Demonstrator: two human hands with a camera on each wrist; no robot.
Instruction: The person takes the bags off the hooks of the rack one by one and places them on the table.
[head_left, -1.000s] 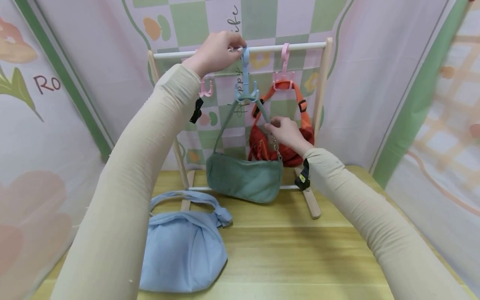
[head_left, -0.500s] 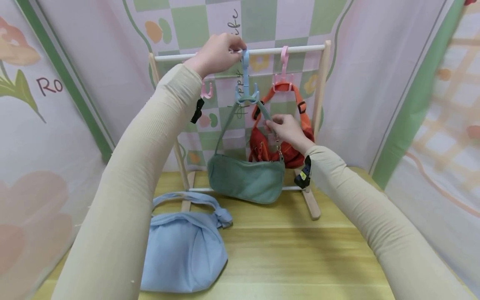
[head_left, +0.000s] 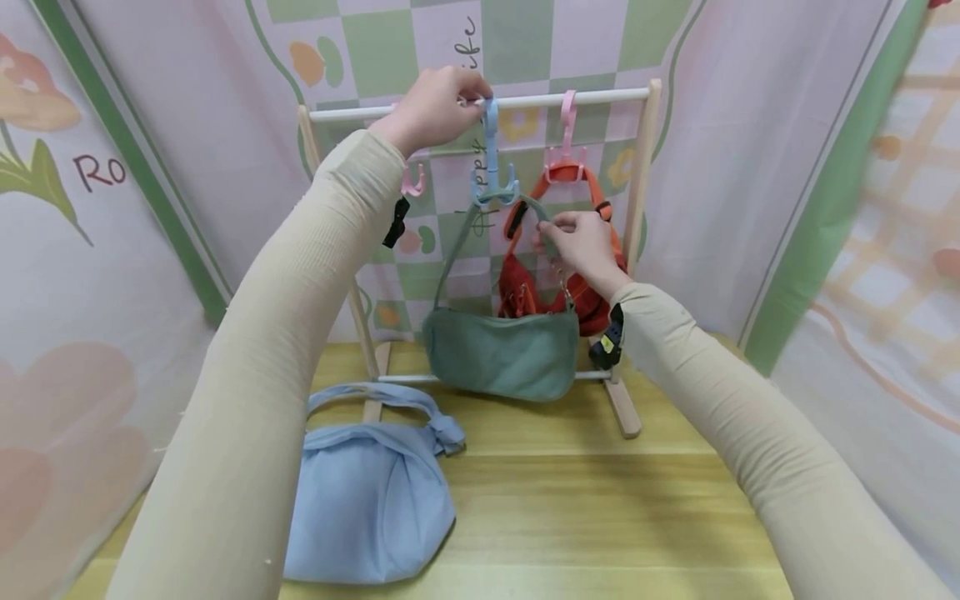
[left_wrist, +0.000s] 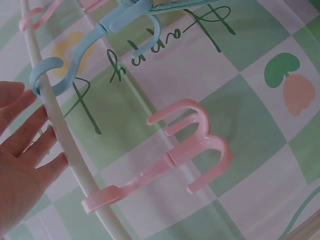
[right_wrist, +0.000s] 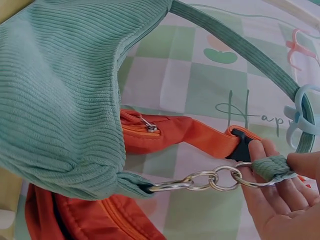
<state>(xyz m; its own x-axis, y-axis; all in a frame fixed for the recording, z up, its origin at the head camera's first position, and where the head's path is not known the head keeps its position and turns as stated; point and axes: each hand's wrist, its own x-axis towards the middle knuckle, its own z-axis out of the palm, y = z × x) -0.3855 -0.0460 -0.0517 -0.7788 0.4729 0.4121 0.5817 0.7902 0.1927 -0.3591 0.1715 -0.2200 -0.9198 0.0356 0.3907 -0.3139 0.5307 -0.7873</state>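
Shift at the rack: compared with the earlier frames, the right hand (head_left: 583,242) has risen and drawn outward, and the green bag (head_left: 502,354) has swung toward the desk's right edge with it; the left hand (head_left: 435,104) has stayed at the rail.
Blue bag: lies on the desk (head_left: 585,517) toward its near left corner, on no hanger, untouched by either hand.
Green bag: hangs in front of the rack's lower bar, its green strap (right_wrist: 242,46) running through the prongs of the blue hanger (head_left: 491,150).
Right hand: pinches the strap's end between thumb and fingers, where the chain (right_wrist: 212,178) joins it.
Left hand: fingers extended, tips against the rail (head_left: 600,97) just beside the blue hanger's hook; no firm grip on that hook shows.
Orange bag: behind the green one, its strap on the right pink hanger (head_left: 568,125).
Left pink hanger (left_wrist: 187,150): hooked on the rail, bearing no bag.
Rack (head_left: 641,167): stands by the desk's far edge, before the checked backdrop (head_left: 517,42).
Done, by my reading: orange bag hung; green bag hung too, though its strap seems to be getting adjusted.
Left over, by my reading: the green strap's release and the blue bag, which remains off the rack.
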